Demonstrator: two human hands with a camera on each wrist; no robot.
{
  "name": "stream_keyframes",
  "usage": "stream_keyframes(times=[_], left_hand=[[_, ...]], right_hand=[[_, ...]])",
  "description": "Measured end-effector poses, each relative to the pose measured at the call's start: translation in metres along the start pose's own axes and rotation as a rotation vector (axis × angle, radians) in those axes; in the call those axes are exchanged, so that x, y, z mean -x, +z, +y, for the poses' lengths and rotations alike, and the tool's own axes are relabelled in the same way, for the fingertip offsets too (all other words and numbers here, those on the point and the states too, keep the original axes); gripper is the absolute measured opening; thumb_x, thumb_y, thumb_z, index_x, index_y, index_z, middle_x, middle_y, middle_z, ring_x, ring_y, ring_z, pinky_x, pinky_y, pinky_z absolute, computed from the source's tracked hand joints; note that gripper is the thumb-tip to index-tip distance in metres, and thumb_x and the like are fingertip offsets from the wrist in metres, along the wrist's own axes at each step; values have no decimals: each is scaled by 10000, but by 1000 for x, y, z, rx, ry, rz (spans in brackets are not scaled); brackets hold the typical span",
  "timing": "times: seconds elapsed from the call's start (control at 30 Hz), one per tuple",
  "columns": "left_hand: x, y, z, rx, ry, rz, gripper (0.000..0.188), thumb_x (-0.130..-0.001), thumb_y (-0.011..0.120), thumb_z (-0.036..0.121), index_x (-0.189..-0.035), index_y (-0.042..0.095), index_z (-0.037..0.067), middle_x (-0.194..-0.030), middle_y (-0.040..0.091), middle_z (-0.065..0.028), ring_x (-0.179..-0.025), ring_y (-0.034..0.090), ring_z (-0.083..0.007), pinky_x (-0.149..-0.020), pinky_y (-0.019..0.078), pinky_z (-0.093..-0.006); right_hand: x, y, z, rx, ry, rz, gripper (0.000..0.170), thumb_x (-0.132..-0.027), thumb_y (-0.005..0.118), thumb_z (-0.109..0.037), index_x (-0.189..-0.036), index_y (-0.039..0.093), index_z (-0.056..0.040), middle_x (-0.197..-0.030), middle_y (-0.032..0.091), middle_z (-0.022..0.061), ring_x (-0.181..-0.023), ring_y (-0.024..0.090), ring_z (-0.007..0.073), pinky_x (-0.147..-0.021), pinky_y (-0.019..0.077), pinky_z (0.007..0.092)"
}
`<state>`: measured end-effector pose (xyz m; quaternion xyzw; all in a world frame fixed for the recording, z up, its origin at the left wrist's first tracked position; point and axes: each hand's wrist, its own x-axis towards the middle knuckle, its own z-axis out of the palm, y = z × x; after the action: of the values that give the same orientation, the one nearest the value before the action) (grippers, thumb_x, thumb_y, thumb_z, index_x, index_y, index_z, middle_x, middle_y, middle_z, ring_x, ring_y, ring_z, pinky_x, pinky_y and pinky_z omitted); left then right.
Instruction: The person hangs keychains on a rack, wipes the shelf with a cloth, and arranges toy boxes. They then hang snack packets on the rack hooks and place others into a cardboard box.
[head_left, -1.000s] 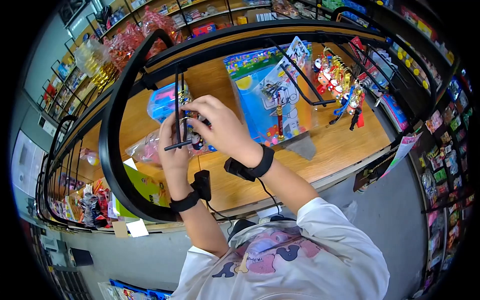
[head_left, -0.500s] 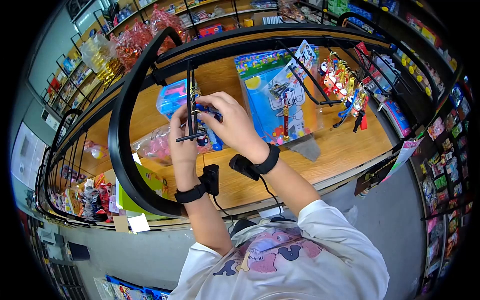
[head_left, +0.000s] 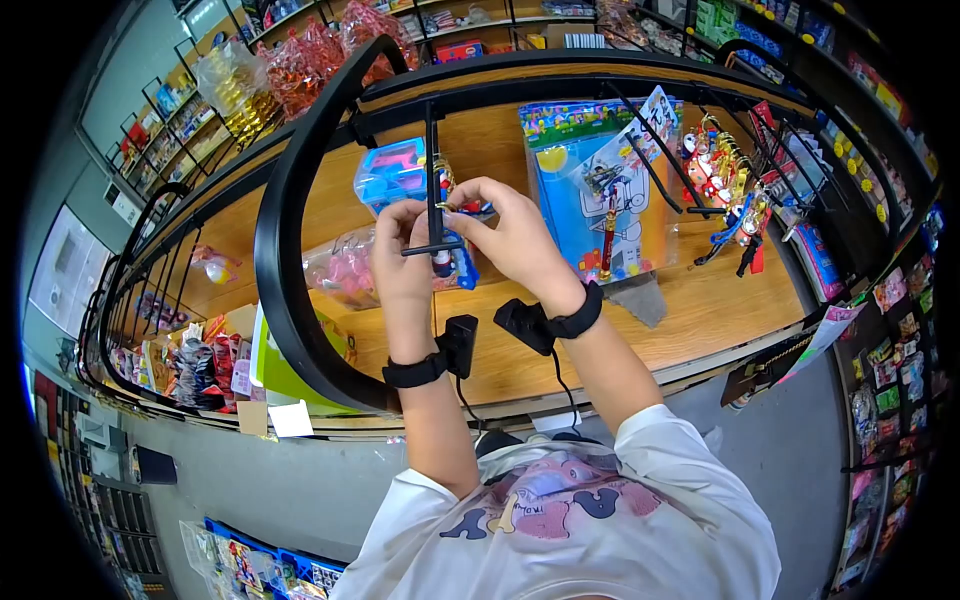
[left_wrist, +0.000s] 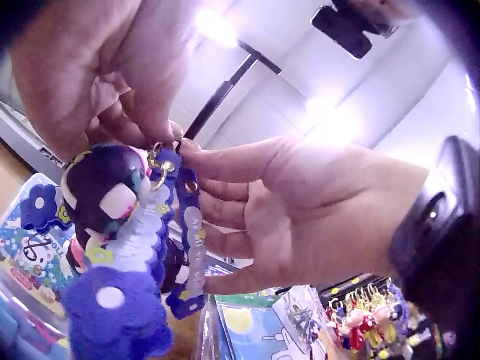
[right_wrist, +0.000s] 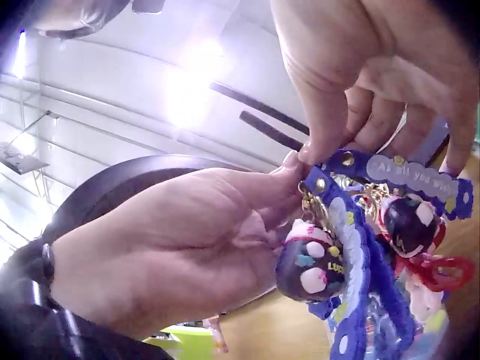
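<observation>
A keychain with a blue flower-edged strap (left_wrist: 139, 247) and a round dark-headed figure (right_wrist: 311, 262) hangs by its gold clasp at a black display hook (head_left: 433, 170). My left hand (head_left: 403, 270) pinches the keychain's top end, beside the hook. From the other side, my right hand (head_left: 515, 240) pinches there too, thumb and forefinger meeting the left fingertips. A second blue strap (right_wrist: 412, 176) and another dark-headed figure (right_wrist: 409, 225) hang close by, near my right fingers. In the head view, the hands partly hide the keychains.
A thick black rack frame (head_left: 285, 230) curves up left of the hands. Behind lie a blue-and-pink packaged box (head_left: 390, 175) and a bag of pink items (head_left: 345, 270) on the wooden shelf (head_left: 490, 350). Rightward are flat blue packs (head_left: 565, 210) and a hook of red-and-gold charms (head_left: 715, 165).
The head view has shifted, so the rack and hands appear farther right. Both hands stay at the hook, and the right thumb and forefinger now show more plainly at the keychain's top.
</observation>
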<state>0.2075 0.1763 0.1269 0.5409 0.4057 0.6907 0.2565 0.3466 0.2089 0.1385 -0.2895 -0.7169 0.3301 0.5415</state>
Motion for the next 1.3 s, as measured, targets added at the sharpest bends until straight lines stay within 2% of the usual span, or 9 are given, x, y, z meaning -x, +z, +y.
stream_keyframes(times=[0.2,0.23,0.27,0.33,0.63,0.73,0.9,1.07,1.3], left_hand=[[20,4,18,20,62,93,96,-917,562,21,-1012,563,3,-941,587,-35,-863,558,-91,-778,452,-222],[27,5,23,23,35,93,100,-920,557,21,-1017,555,-2,-965,586,-45,-875,566,-103,-791,454,-228],[32,7,26,-2,122,99,117,-919,555,12,-1034,542,1,-991,585,-51,-882,568,-105,-800,456,-237],[45,2,21,-53,107,95,116,-919,554,4,-1032,525,4,-1005,584,-55,-883,569,-109,-801,458,-238],[52,11,36,-80,50,183,125,-888,584,-36,-987,515,-5,-952,582,-66,-812,559,-101,-761,460,-226],[63,10,30,-77,205,168,144,-865,581,-79,-978,514,-20,-977,562,-93,-799,564,-124,-774,463,-233],[89,27,39,-179,147,-50,141,-808,645,-83,-909,562,-30,-941,559,-113,-775,572,-140,-655,492,-230],[87,85,43,-175,228,-204,147,-773,692,-58,-892,613,-25,-841,584,-114,-744,603,-168,-632,521,-251],[67,166,36,83,174,-242,103,-821,666,-19,-898,599,-32,-883,596,-108,-740,625,-159,-616,530,-254]], right_hand=[[18,2,-16,32,-86,53,168,-825,669,-56,-972,605,-4,-897,620,81,-689,637,137,-584,498,245],[22,1,-23,129,-161,98,160,-814,673,-49,-956,613,-6,-897,614,95,-800,644,172,-651,520,277],[27,4,-25,20,-119,147,141,-787,681,-130,-878,625,-38,-849,633,121,-853,594,327,-771,454,401],[35,2,-23,114,-273,222,119,-802,667,-131,-877,630,-46,-851,634,114,-850,594,326,-769,455,404],[38,-3,-41,-120,-108,169,146,-836,654,-96,-944,597,-17,-888,665,124,-821,662,277,-711,514,340],[49,-9,-51,-131,-71,106,183,-837,667,-126,-969,608,-14,-887,667,131,-820,666,274,-711,517,331],[87,-33,-46,-83,-27,58,267,-830,694,-174,-1033,625,-15,-981,662,117,-921,654,231,-797,503,312],[118,-81,-47,-287,266,269,305,-837,696,-70,-1107,582,14,-1037,638,102,-971,627,152,-834,510,288],[102,-133,-42,-221,156,581,239,-847,680,-37,-1056,582,26,-974,633,73,-828,614,102,-716,504,234]])
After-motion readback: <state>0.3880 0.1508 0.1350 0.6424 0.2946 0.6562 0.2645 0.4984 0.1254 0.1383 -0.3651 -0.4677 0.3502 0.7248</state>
